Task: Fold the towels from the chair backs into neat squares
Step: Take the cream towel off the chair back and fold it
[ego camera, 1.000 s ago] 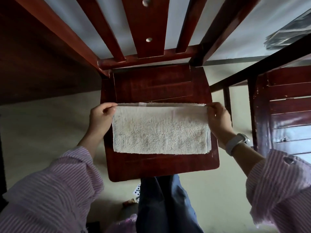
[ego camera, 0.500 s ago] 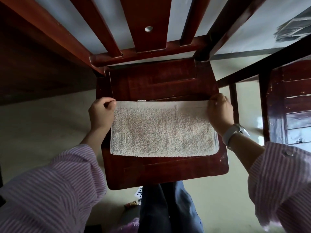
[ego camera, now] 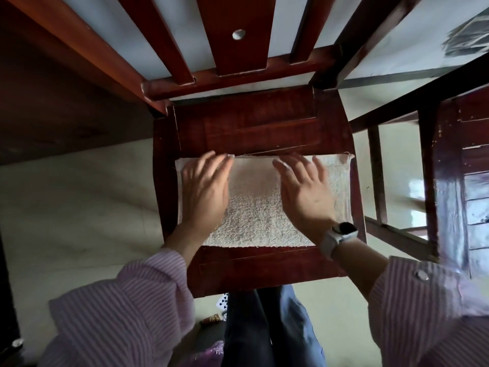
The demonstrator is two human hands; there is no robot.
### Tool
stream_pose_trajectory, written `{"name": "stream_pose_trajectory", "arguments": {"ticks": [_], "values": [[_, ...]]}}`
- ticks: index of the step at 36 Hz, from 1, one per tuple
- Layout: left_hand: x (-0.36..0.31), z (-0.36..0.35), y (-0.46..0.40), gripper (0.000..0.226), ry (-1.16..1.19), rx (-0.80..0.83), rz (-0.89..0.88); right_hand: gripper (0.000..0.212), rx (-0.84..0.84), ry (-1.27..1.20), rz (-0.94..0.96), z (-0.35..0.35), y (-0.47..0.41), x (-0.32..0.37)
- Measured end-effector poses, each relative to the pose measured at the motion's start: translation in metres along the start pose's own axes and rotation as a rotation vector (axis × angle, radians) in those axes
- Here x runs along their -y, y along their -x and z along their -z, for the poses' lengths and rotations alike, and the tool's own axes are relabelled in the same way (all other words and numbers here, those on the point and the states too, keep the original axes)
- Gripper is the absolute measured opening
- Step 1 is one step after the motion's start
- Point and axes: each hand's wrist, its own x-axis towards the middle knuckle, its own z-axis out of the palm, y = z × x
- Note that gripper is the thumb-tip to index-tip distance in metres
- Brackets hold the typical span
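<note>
A cream terry towel (ego camera: 254, 207), folded into a wide rectangle, lies flat on the seat of a dark red wooden chair (ego camera: 259, 123). My left hand (ego camera: 203, 192) rests palm down on the towel's left part with its fingers spread. My right hand (ego camera: 304, 192), with a white watch at the wrist, lies flat on the right part, fingers apart. Neither hand grips anything. The towel's right end shows past my right hand, and its near edge runs along the seat's front.
The chair's slatted back (ego camera: 238, 41) rises at the far side. A second dark wooden chair (ego camera: 449, 181) stands at the right. A dark tabletop (ego camera: 53, 102) overhangs on the left. My legs (ego camera: 264, 327) stand at the seat's front, with playing cards (ego camera: 222, 303) on the pale floor.
Both hands let go of the towel's far corners and moved inward onto its top surface, palms flat. The towel stayed on the seat.
</note>
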Motion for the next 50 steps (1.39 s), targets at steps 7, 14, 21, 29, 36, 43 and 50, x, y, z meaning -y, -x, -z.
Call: {"name": "stream_pose_trajectory", "arguments": {"ticks": [7, 14, 21, 29, 36, 43, 50], "values": [[0.008, 0.004, -0.024, 0.023, -0.054, 0.06, -0.024, 0.028, 0.065, 0.142, -0.017, 0.001, -0.029, 0.001], [0.011, 0.012, -0.027, 0.019, 0.005, 0.158, -0.002, 0.027, 0.125, 0.135, -0.017, 0.008, -0.029, -0.002], [0.015, 0.022, -0.037, 0.035, -0.046, 0.303, -0.03, 0.026, 0.14, 0.091, -0.037, 0.016, -0.04, -0.008], [0.018, 0.023, -0.05, 0.033, -0.023, 0.414, 0.055, 0.025, 0.185, -0.024, -0.009, 0.022, -0.048, -0.01], [0.017, 0.019, -0.045, 0.016, 0.055, 0.248, 0.046, 0.023, 0.148, -0.056, -0.043, 0.011, -0.05, -0.011], [0.016, 0.008, -0.051, 0.018, -0.039, 0.195, 0.109, 0.026, 0.127, 0.079, -0.13, 0.004, -0.056, -0.009], [-0.006, 0.009, -0.013, 0.031, -0.047, -0.072, 0.058, 0.038, -0.033, 0.099, 0.084, 0.0, -0.015, 0.015]]}}
